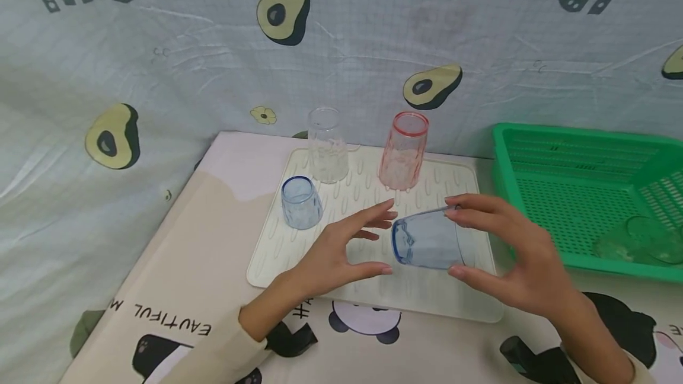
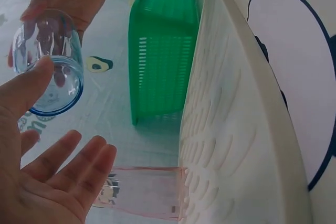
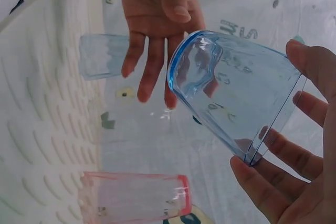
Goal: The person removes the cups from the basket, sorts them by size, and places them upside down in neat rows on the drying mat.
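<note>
My right hand [image 1: 512, 253] holds a blue-tinted drinking glass [image 1: 429, 242] between thumb and fingertips, tilted on its side above the white ribbed drying mat [image 1: 363, 286]. The glass's dark blue edge [image 3: 181, 59] faces my left hand [image 1: 333, 250]. That hand has its thumb and fingers spread apart, close to the edge, with a small gap between. In the left wrist view the left thumb overlaps the glass; contact cannot be told there. A smaller blue glass [image 1: 301, 206], a clear glass [image 1: 328, 150] and a pink glass [image 1: 404, 153] stand on the mat.
A green slotted basket [image 1: 501, 176] stands to the right of the mat, with clear glassware [image 1: 640, 242] lying in it. Behind the table hangs a pale cloth [image 1: 213, 64] printed with avocados. A patterned cloth [image 1: 176, 253] covers the table.
</note>
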The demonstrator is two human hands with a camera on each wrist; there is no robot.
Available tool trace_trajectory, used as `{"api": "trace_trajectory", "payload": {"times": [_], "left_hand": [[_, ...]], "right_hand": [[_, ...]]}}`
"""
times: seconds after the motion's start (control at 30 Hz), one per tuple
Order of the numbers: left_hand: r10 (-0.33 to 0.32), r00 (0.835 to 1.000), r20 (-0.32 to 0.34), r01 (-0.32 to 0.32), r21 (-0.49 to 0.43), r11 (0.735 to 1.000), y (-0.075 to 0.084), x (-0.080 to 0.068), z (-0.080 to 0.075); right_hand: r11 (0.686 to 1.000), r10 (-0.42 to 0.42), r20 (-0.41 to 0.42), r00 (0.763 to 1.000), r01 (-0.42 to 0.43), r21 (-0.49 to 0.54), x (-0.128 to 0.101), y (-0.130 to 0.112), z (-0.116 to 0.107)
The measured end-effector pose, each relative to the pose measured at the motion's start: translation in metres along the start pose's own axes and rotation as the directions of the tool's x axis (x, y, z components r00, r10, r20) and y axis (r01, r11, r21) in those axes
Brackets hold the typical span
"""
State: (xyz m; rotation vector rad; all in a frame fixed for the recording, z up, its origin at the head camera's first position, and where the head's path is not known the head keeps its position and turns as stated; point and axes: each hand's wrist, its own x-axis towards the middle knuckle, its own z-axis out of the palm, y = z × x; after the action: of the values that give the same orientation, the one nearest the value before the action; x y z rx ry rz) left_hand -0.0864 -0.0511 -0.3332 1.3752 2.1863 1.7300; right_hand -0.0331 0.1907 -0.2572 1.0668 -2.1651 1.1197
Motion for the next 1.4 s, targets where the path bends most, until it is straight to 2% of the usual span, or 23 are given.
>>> {"api": "trace_trajectory", "payload": {"times": [0.1, 0.27, 0.57, 0.7, 0.9, 1.07, 1.13, 1.2, 1.3, 1.4], "left_hand": [[-0.041, 0.999, 0.001, 0.041, -0.047, 0.998, 0.001, 0.001, 0.002], [-0.083, 0.997, 0.006, 0.083, -0.065, 0.994, 0.005, 0.0, 0.003], [-0.088, 0.996, -0.009, 0.088, -0.036, 0.995, 0.01, 0.001, 0.004], [-0.094, 0.995, -0.028, 0.093, -0.027, 0.995, 0.024, 0.003, 0.0], [-0.094, 0.995, -0.04, 0.093, -0.032, 0.995, 0.041, 0.006, -0.007], [-0.069, 0.997, -0.043, 0.067, -0.029, 0.997, 0.038, 0.006, -0.007], [-0.056, 0.997, -0.046, 0.055, -0.019, 0.998, 0.031, 0.004, -0.006], [-0.05, 0.998, -0.049, 0.049, -0.008, 0.999, 0.024, 0.004, -0.005], [-0.048, 0.997, -0.058, 0.048, 0.004, 0.999, 0.017, 0.004, -0.004], [-0.03, 0.997, -0.072, 0.03, -0.002, 1.0, 0.025, 0.007, -0.005]], "right_hand": [[1.0, -0.01, -0.004, 1.0, 0.01, 0.011, -0.002, 0.003, 0.003], [0.999, 0.035, 0.017, 0.999, -0.035, 0.022, -0.01, 0.011, 0.006], [0.997, 0.027, 0.015, 1.0, -0.028, 0.076, -0.011, 0.015, 0.011], [0.992, 0.063, 0.029, 0.998, -0.065, 0.105, -0.005, 0.006, 0.01], [0.985, 0.153, 0.079, 0.985, -0.158, 0.068, -0.007, 0.005, 0.01], [0.969, 0.24, 0.17, 0.956, -0.245, 0.008, -0.019, 0.017, 0.011], [0.96, 0.276, 0.211, 0.938, -0.278, -0.018, -0.023, 0.02, 0.012], [0.959, 0.279, 0.237, 0.931, -0.281, -0.026, -0.025, 0.022, 0.013], [0.964, 0.263, 0.254, 0.931, -0.264, -0.032, -0.026, 0.023, 0.016], [0.974, 0.22, 0.249, 0.943, -0.226, -0.003, -0.025, 0.023, 0.018]]}}
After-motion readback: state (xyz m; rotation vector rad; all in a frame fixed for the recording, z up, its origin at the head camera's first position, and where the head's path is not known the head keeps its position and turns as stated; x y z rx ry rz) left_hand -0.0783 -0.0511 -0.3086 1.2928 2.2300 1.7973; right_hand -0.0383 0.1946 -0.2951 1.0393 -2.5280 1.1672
